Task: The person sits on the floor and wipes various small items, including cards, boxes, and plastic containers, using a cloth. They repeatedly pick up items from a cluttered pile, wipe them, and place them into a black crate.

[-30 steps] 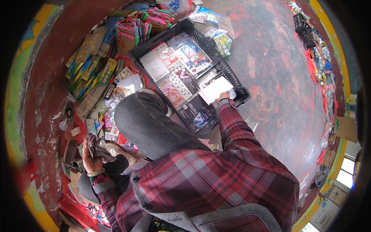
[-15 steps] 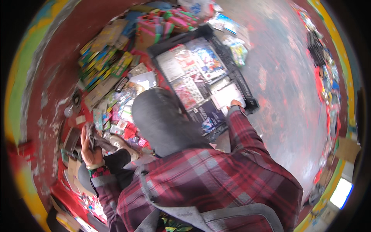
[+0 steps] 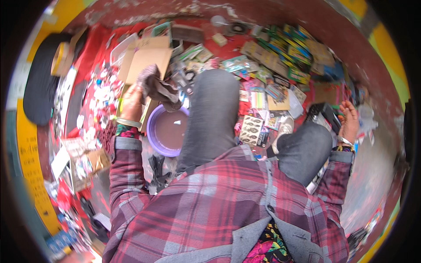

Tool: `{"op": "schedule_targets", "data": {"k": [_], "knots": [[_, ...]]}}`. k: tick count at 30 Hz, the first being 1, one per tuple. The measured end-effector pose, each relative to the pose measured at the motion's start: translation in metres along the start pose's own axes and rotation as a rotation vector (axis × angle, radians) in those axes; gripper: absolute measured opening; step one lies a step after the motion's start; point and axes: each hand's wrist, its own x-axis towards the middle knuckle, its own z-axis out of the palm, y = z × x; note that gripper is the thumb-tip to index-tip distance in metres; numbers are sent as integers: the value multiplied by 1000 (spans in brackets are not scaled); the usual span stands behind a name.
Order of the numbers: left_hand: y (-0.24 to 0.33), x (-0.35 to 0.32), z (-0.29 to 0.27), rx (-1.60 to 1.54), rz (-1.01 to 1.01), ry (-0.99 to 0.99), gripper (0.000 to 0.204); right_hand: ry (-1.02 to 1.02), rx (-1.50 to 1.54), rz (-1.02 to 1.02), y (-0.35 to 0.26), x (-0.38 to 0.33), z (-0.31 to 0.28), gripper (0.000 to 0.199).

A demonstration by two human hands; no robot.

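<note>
Grey-brown cloth, one piece, limp and bunched, with dark folds. Location: at the right side of the left hand, with the lowest fold seen just at the far rim of a basin; contact with that rim, cannot tell.

Left hand: closed on the cloth, with fingers pressed against the fabric.

Step in hand, as judged: holding the cloth up and out beside the basin. Requirement of any next move, as judged: a secure pinch on the slack fabric, with attention to the loose folds near the rim.

Purple basin, round, with murky brownish liquid inside and a small pale patch on the surface; placed between the left forearm and a grey-trousered knee.

Black plastic-looking bundle, crumpled, just on the near side of the basin.

Brown cardboard, open flaps, beyond the cloth.

Right hand: well apart from the cloth, with fingers loosely bent, beside a dark crate-like object. Grip or contact there: cannot tell.

Sheet of black designs, flat, near a pale shoe, between the knees.

Yellow-and-green boxes, many, heaped by the wall, among small packaged goods on a red ground covering.
</note>
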Motion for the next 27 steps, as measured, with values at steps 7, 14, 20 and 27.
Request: {"op": "schedule_targets", "data": {"k": [7,14,20,27], "knots": [[-171,-77,-92,429,-184,218,30,-405,-302,-90,-13,8,132,26],[-292,-144,-108,1168,-842,371,44,-522,-523,184,36,13,159,22],[-292,-139,-80,1178,-848,233,69,-565,-653,293,55,30,157,22],[-314,-105,-52,1270,-1271,-246,92,-633,-668,365,63,28,169,20]]}}
